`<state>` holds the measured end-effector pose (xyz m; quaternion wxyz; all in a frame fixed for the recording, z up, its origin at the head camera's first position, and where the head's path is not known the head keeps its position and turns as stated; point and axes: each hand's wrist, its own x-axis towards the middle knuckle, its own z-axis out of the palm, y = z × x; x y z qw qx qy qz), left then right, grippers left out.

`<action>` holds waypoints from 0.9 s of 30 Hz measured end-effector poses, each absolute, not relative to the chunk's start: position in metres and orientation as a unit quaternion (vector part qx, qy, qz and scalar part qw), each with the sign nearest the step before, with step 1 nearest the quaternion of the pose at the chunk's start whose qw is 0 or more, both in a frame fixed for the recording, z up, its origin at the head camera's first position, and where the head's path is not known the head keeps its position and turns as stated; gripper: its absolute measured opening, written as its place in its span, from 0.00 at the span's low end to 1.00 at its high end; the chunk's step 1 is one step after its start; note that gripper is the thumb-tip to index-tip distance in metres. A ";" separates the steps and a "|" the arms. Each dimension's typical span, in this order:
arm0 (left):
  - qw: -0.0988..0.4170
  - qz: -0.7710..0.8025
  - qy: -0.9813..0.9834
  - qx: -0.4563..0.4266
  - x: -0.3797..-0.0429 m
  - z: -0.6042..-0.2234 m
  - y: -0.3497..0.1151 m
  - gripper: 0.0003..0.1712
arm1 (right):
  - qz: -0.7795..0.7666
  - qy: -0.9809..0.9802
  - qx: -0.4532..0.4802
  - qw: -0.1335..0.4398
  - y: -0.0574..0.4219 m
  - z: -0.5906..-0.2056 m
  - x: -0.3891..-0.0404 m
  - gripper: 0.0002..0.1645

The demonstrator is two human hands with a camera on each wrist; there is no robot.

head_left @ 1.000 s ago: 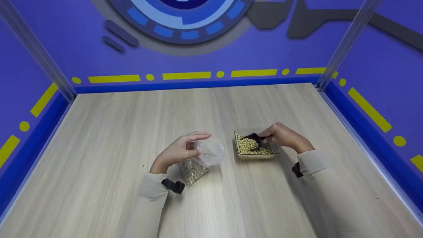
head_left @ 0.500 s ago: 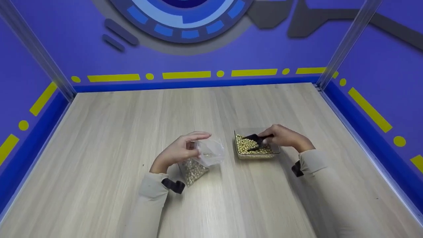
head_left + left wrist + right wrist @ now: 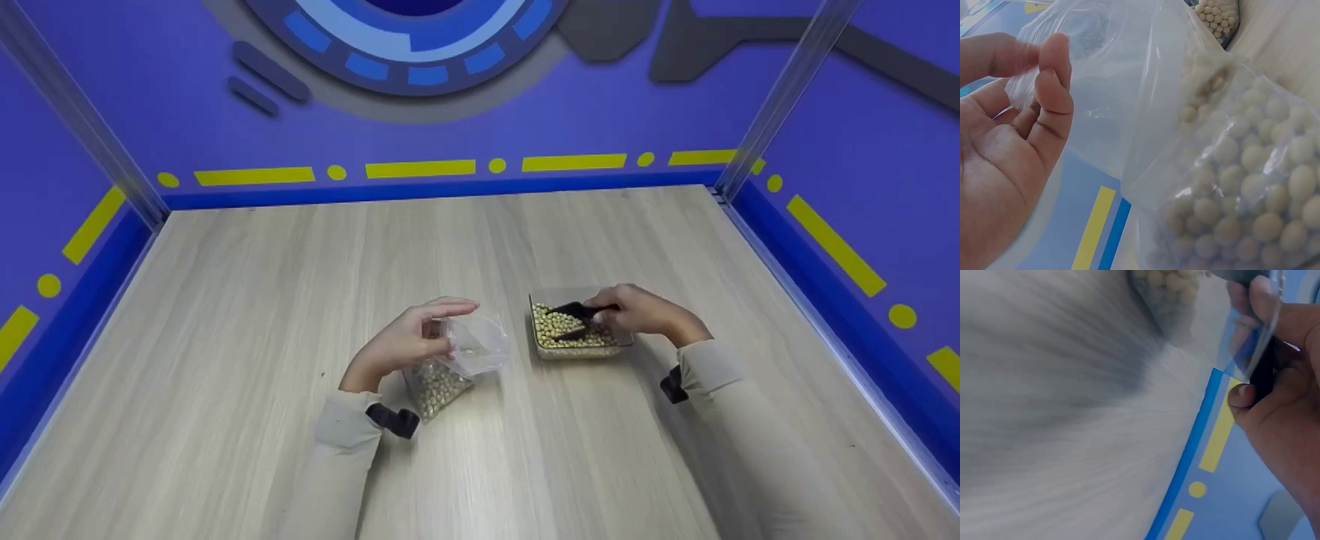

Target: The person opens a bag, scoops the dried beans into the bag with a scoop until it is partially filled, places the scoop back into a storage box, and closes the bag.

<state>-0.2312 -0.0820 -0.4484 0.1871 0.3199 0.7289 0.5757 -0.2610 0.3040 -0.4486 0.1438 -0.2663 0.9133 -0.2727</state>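
Head view: wood-grain tabletop (image 3: 300,300); left of centre, one clear plastic bag (image 3: 480,349), part filled with pale round beans (image 3: 441,390), slouched, mouth gaping rightward. Left hand (image 3: 405,341): thumb and fingertips pinch the near-left side of the bag mouth, forefinger extended above. Right and slightly farther, apart from the bag, one clear rectangular tub (image 3: 577,353) of like beans. Right hand (image 3: 641,309): fingers closed round the handle of a black scoop (image 3: 579,308), blade among the tub's beans. Hazards, as judged: a heaped or tilted scoop could shed beans across the bare gap; a blade catching the rim could shift the tub, which neither hand appears to steady. Left wrist view: thin film held at the fingertips, bag wall limp and creased, beans massed low; with one side pinched, the mouth could fold inward and turn a pour aside, or a slackened pinch could let the bag slump and spill. Right wrist view: handle between thumb and fingers, clear plastic before them; blade load cannot be told here.
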 end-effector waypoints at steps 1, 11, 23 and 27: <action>0.188 0.575 0.729 0.320 -0.231 -0.448 -0.082 0.34 | -0.276 0.913 -0.266 0.140 0.304 -0.449 -0.261 0.18; 0.188 0.576 0.728 0.321 -0.229 -0.446 -0.082 0.34 | -0.293 0.908 -0.273 0.123 0.307 -0.453 -0.260 0.17; 0.192 0.582 0.724 0.317 -0.229 -0.448 -0.083 0.33 | -0.329 0.900 -0.254 0.127 0.313 -0.457 -0.258 0.20; 0.190 0.583 0.722 0.320 -0.229 -0.448 -0.084 0.33 | -0.332 0.900 -0.253 0.124 0.314 -0.458 -0.259 0.21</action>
